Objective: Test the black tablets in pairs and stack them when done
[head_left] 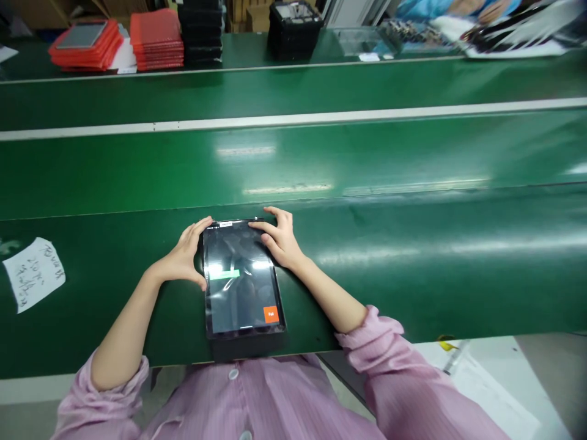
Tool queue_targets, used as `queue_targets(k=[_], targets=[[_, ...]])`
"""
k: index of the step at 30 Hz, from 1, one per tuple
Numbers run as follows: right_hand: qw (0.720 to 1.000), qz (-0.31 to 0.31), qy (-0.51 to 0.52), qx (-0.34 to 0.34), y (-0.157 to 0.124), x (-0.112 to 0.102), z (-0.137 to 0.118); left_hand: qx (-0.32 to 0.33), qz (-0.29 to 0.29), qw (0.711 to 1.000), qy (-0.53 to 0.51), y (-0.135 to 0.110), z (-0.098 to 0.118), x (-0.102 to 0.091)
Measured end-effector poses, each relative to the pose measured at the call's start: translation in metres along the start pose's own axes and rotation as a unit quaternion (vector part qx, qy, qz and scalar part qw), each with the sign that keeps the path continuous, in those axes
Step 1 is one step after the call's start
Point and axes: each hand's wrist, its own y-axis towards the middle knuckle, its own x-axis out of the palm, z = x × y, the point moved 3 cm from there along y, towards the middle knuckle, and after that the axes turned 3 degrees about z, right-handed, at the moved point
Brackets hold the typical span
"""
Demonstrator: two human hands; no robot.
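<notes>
A black tablet (241, 287) lies flat on the green bench top, close to the near edge. Its dark screen shows a green bar and an orange square button. My left hand (186, 256) grips the tablet's left edge near the far corner, thumb on the side and fingers curled over the top. My right hand (277, 238) rests on the far right corner, fingers bent and pressing on the screen and the edge.
A white paper note (34, 272) with handwriting is stuck on the bench at the left. Beyond runs a green conveyor belt (321, 153). At the far side stand red stacks (156, 40), black trays (293, 27) and another person's blurred sleeve (440, 9).
</notes>
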Motion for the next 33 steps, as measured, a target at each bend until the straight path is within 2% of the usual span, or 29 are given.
queue_targets(k=[4, 7, 9, 11, 15, 17, 21, 23, 25, 27, 29, 31, 33], targets=[[0.995, -0.017, 0.074, -0.062, -0.001, -0.001, -0.005, -0.007, -0.003, 1.0, 0.01, -0.001, -0.001, 0.0], [0.993, 0.018, 0.115, -0.022, -0.003, -0.003, -0.006, -0.013, -0.01, 1.0, 0.017, -0.002, -0.001, -0.001], [0.993, 0.059, 0.1, 0.025, -0.004, -0.003, -0.005, -0.016, -0.012, 1.0, 0.019, -0.002, -0.001, -0.001], [0.994, 0.069, 0.076, 0.043, -0.005, -0.002, -0.004, -0.02, -0.012, 1.0, 0.021, -0.002, -0.001, -0.002], [1.0, 0.009, 0.016, 0.016, -0.004, 0.004, -0.005, -0.028, -0.012, 0.999, 0.027, -0.003, -0.002, -0.002], [1.0, 0.003, -0.019, 0.017, -0.004, 0.005, -0.005, -0.03, -0.01, 0.999, 0.031, -0.003, -0.002, -0.003], [0.99, 0.052, -0.052, 0.117, -0.004, 0.005, 0.003, -0.037, -0.008, 0.999, 0.034, -0.004, -0.003, -0.003], [0.985, 0.044, -0.066, 0.155, -0.003, 0.005, 0.007, -0.041, -0.005, 0.998, 0.037, -0.005, -0.005, -0.002], [0.985, 0.018, -0.055, 0.162, -0.001, 0.005, 0.01, -0.041, -0.002, 0.998, 0.041, -0.006, -0.007, -0.001], [0.987, -0.002, -0.001, 0.158, 0.0, 0.003, 0.012, -0.039, -0.001, 0.998, 0.042, -0.007, -0.01, -0.001], [0.984, -0.012, 0.105, 0.146, 0.001, 0.0, 0.011, -0.036, 0.002, 0.998, 0.042, -0.007, -0.013, 0.0], [0.96, -0.012, 0.246, 0.129, 0.002, -0.002, 0.008, -0.032, 0.008, 0.999, 0.041, -0.008, -0.016, 0.0], [0.922, -0.017, 0.37, 0.116, 0.003, -0.002, 0.005, -0.03, 0.017, 0.999, 0.037, -0.008, -0.019, 0.0]])
